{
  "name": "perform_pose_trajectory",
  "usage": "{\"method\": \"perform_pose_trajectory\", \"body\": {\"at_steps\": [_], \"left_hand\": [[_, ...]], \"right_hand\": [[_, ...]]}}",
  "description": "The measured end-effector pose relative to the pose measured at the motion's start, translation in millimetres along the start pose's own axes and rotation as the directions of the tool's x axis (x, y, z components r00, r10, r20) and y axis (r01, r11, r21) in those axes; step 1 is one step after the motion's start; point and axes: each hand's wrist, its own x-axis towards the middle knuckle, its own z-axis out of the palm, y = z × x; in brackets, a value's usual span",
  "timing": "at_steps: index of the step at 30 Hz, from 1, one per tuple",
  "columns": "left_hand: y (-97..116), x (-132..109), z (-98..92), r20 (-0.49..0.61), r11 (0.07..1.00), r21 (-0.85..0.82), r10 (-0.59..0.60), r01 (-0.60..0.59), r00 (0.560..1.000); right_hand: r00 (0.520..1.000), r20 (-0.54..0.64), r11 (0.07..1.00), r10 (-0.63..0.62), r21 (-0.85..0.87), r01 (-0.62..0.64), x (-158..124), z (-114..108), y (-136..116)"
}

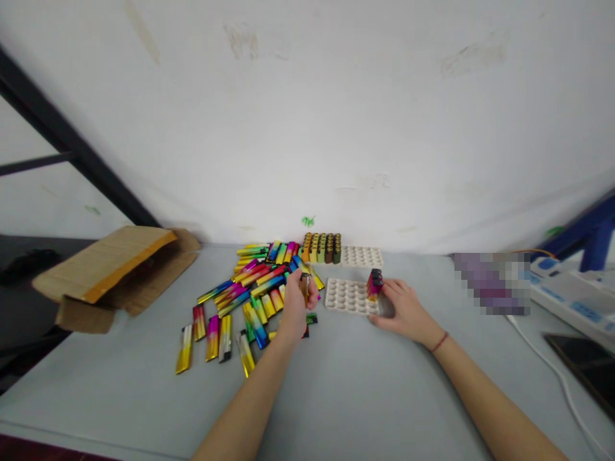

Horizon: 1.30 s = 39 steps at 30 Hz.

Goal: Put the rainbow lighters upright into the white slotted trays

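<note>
My left hand (298, 301) is closed around a gold-looking lighter (304, 288), held above the table beside a loose pile of lighters. My right hand (406, 309) is at the right end of a white tray (348, 296) with round holes, thumb at its near corner and fingers at its far side. In that tray's right end, a few dark-topped red and purple lighters (375, 285) stand upright, close to my right fingertips. Many metallic, multicoloured lighters (254, 275) lie scattered left of my left hand.
Behind, rows of upright lighters (321, 248) stand beside another white holed tray (362, 257) near the wall. An open cardboard box (110, 262) lies at the left. To the right are a power strip (571, 304), a white cable (542, 362) and a dark phone-like device (586, 365).
</note>
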Motion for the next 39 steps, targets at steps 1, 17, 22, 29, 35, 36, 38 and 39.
{"method": "perform_pose_trajectory", "body": {"at_steps": [1, 17, 22, 29, 35, 36, 38, 39], "left_hand": [[0.8, -1.7, 1.3, -0.007, 1.0, -0.013, 0.007, -0.007, 1.0], [2.4, -0.4, 2.8, -0.159, 0.994, -0.101, 0.021, -0.037, 0.987], [0.2, 0.0, 2.4, -0.142, 0.993, -0.116, 0.004, -0.02, 0.99], [3.3, -0.4, 3.3, -0.121, 0.995, -0.095, -0.052, 0.04, 0.991], [3.5, -2.0, 4.7, -0.122, 0.992, -0.107, -0.074, 0.061, 0.99], [3.2, -2.2, 4.9, -0.12, 0.992, -0.111, -0.074, 0.061, 0.99], [2.4, -2.5, 5.2, -0.114, 0.99, -0.121, -0.082, 0.068, 0.99], [2.1, -2.8, 5.5, -0.109, 0.989, -0.127, -0.088, 0.074, 0.99]], "right_hand": [[1.0, -0.001, 1.0, 0.002, 0.0, -0.002, 0.0, 0.2, 0.1], [1.0, -0.013, 1.0, 0.005, -0.023, -0.005, -1.0, 0.8, -1.1], [1.0, -0.011, 1.0, 0.007, -0.019, -0.007, -1.1, 0.6, -0.8], [1.0, -0.013, 1.0, 0.003, -0.018, -0.003, -1.4, 1.3, -0.1], [1.0, -0.02, 1.0, -0.008, -0.01, 0.008, -1.1, 1.5, 0.3], [1.0, -0.02, 1.0, -0.005, -0.01, 0.005, -1.0, 1.4, 0.1], [1.0, -0.017, 1.0, 0.0, -0.012, 0.0, -1.0, 1.0, -0.4], [1.0, -0.014, 1.0, 0.001, -0.014, -0.001, -1.0, 0.9, -0.6]]}}
